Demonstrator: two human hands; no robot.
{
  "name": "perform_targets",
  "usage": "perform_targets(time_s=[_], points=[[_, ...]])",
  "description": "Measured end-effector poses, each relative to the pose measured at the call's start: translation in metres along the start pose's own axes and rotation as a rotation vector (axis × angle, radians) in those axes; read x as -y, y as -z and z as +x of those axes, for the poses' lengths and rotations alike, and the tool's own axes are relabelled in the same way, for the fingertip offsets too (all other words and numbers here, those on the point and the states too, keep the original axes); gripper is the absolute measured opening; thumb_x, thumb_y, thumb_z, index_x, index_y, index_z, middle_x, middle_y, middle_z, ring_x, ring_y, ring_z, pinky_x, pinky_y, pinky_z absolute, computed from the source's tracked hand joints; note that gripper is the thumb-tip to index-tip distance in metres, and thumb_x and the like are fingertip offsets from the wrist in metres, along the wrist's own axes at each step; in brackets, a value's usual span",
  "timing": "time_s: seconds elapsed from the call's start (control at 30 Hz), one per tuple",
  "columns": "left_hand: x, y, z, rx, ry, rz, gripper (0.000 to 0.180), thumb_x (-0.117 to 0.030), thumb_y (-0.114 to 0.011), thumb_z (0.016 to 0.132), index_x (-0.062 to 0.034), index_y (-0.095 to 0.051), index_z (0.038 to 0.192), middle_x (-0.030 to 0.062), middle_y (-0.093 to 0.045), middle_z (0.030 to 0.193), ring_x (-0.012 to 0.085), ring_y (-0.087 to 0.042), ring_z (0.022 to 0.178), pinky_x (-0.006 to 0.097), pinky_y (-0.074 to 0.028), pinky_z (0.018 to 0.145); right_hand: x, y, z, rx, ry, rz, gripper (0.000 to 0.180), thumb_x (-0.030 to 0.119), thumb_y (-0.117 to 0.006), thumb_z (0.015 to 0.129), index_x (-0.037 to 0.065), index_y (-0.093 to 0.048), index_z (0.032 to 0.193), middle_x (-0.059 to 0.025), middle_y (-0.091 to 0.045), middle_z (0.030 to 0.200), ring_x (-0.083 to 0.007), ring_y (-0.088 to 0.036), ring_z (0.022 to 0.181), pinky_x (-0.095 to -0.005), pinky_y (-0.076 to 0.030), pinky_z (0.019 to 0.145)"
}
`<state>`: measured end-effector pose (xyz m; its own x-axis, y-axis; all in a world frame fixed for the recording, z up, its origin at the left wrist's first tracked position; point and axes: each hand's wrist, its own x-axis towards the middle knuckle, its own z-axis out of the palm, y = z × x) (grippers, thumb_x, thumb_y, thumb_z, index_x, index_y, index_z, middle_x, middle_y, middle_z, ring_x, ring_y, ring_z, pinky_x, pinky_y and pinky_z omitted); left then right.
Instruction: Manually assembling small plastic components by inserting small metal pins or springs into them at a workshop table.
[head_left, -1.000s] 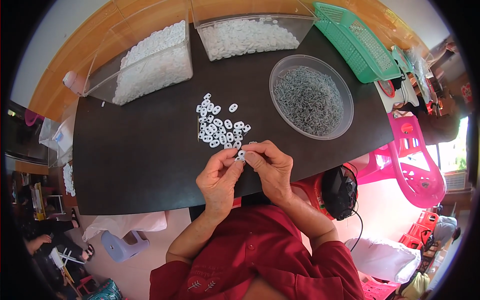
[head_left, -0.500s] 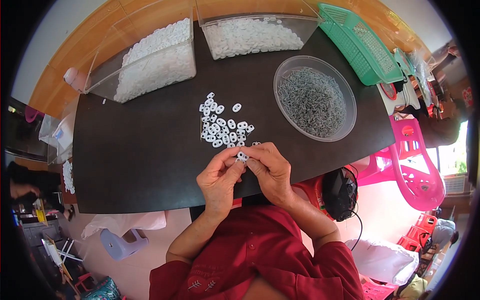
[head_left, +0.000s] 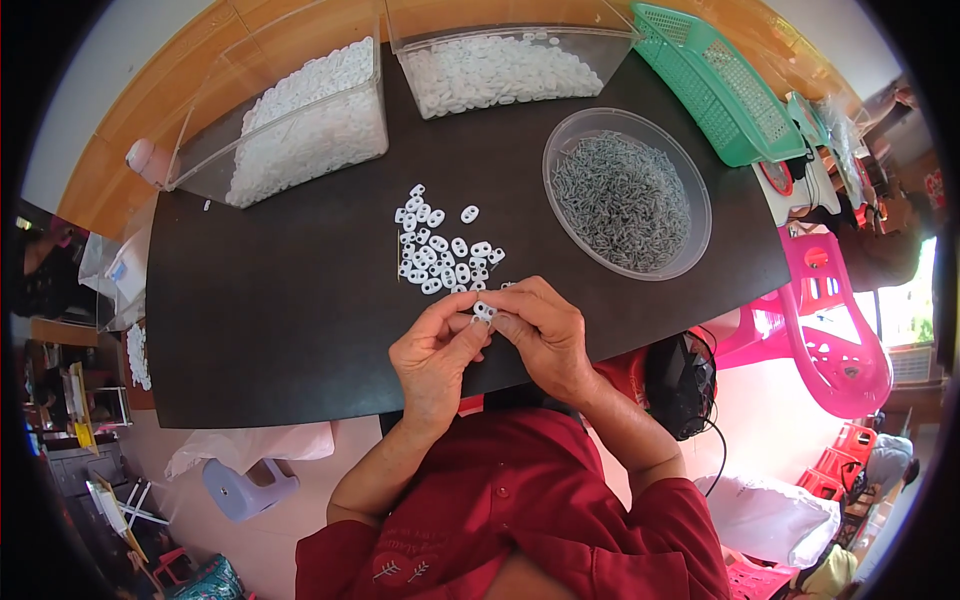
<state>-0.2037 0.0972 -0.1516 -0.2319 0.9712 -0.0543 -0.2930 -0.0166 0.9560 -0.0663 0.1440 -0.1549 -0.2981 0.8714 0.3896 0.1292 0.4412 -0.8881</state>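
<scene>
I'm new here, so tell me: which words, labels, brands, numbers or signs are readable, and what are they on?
Nothing can be read clearly.
Red shirt: small lettering on the chest, above two pale sprigs; too small and blurred to read.
White two-holed piece in the fingers: no writing visible.

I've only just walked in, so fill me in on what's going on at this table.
A person's left hand and right hand hold a small white two-holed piece between their fingertips, near the edge of a dark table. Just beyond lies a loose pile of similar pieces. A round tub of small grey parts stands to the right.
</scene>
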Motion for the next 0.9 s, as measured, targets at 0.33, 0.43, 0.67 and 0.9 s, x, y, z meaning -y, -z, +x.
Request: perform_targets(time_s=[0.33, 0.43, 0.67, 0.9], points=[[0.003, -0.001, 0.000, -0.024, -0.004, -0.067, 0.031, 0.005, -0.062, 0.086, 0.0038, -0.059, 0.117, 0.0045, -0.063, 0.080, 0.0087, -0.058, 0.070, 0.022, -0.048, 0.060, 0.001, -0.003, 0.000, 0.009, 0.107, -0.130, 0.028, -0.007, -0.061, 0.080, 0.001, -0.066, 0.106, -0.0091, -0.060, 0.090, -0.0176, -0.058, 0.080, -0.0265, -0.047, 0.066], [0.003, 0.001, 0.001, -0.024, -0.047, -0.085, 0.031, 0.006, -0.061, 0.085, 0.0044, -0.059, 0.116, 0.0058, -0.064, 0.082, 0.0093, -0.058, 0.070, 0.022, -0.049, 0.061, 0.001, -0.005, 0.003, 0.026, 0.127, -0.084, 0.029, -0.007, -0.061, 0.080, 0.000, -0.065, 0.108, -0.0100, -0.060, 0.093, -0.0182, -0.058, 0.080, -0.0269, -0.048, 0.067], [-0.002, 0.003, 0.001, -0.056, -0.022, -0.194, 0.028, 0.005, -0.060, 0.086, 0.0071, -0.059, 0.115, 0.0094, -0.067, 0.088, 0.0114, -0.061, 0.071, 0.023, -0.051, 0.066, 0.005, -0.009, 0.004, 0.057, 0.129, -0.039, 0.040, -0.005, -0.069, 0.072, -0.002, -0.063, 0.112, -0.0102, -0.062, 0.097, -0.0183, -0.057, 0.080, -0.0265, -0.048, 0.066], [-0.007, 0.005, -0.003, -0.032, -0.048, -0.194, 0.025, 0.002, -0.060, 0.088, 0.0069, -0.060, 0.113, 0.0089, -0.066, 0.092, 0.0109, -0.060, 0.076, 0.022, -0.051, 0.070, -0.001, -0.012, 0.005, 0.005, 0.216, -0.081, 0.042, -0.001, -0.073, 0.070, -0.002, -0.063, 0.111, -0.0086, -0.063, 0.096, -0.0168, -0.055, 0.076, -0.0268, -0.047, 0.064]])
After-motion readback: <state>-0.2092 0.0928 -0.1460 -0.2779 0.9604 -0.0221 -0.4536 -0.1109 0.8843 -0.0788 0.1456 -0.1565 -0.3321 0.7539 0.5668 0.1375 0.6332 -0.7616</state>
